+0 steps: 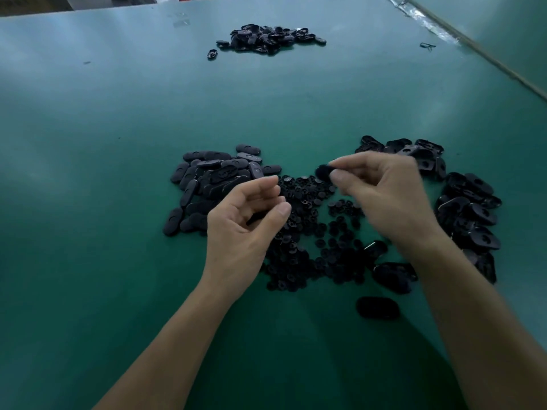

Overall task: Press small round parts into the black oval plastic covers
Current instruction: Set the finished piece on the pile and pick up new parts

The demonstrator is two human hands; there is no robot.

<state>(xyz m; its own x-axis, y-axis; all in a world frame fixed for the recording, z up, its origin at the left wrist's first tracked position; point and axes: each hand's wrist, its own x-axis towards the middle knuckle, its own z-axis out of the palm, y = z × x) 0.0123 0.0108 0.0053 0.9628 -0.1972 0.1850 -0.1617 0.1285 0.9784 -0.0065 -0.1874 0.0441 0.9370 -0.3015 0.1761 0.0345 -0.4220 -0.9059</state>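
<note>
My right hand (pixel 384 196) pinches a black oval cover (pixel 323 172) between thumb and fingertips, held blurred above the pile of small round parts (pixel 310 232). My left hand (pixel 248 220) hovers palm-up over the left side of that pile, fingers loosely curled, with nothing visible in it. A heap of black oval covers lying smooth side up (pixel 213 184) sits to the left. Another heap of covers with their hollow side showing (pixel 467 208) lies to the right.
The green table (pixel 118 143) stretches away to a third heap of black covers (pixel 272 38) at the far end. Two single covers (pixel 377 308) lie near my right forearm. A taped seam (pixel 473 48) runs along the table's right edge.
</note>
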